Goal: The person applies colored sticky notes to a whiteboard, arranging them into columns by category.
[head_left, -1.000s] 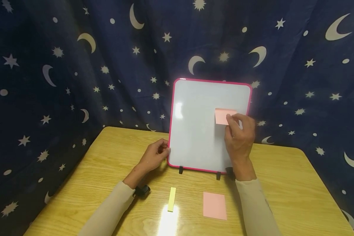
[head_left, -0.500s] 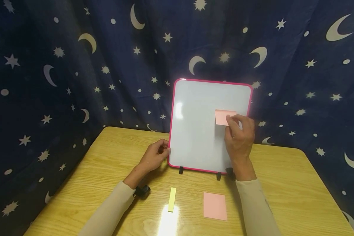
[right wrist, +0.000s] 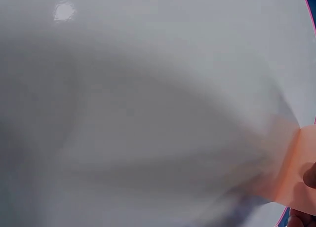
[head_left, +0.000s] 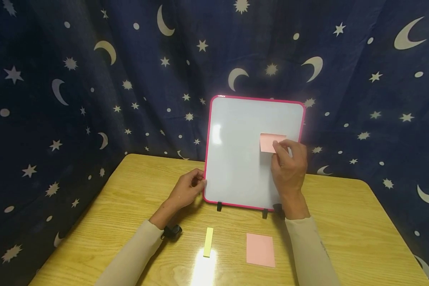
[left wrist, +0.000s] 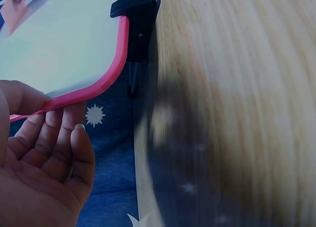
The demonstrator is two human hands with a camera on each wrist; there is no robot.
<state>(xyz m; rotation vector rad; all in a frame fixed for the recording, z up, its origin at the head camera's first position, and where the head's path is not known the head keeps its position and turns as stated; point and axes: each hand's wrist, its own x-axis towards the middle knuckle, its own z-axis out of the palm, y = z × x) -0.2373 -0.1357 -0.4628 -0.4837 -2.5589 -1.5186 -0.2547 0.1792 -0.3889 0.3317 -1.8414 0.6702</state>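
Note:
A whiteboard (head_left: 236, 171) with a pink frame stands upright, tilted slightly back, on small black feet (head_left: 265, 213). My left hand (head_left: 185, 190) grips its lower left edge; in the left wrist view the thumb (left wrist: 23, 97) lies over the front and the fingers pass behind. Against the board's right half is a pink sticky note (head_left: 267, 142), its lower right corner pinched between thumb and fingers of my right hand (head_left: 289, 169). A crease runs across the note (right wrist: 291, 163) near its top edge in the right wrist view, and its lower part lifts off the board.
On the wooden table (head_left: 343, 238), in front of the board, lie a narrow yellow strip of sticky notes (head_left: 208, 242) and a square pink sticky pad (head_left: 260, 250). A dark blue curtain (head_left: 136, 71) with moons and stars hangs close behind the table.
The right hand and the pinched pink note have shifted slightly down and left on the board. The left hand keeps its hold on the edge.

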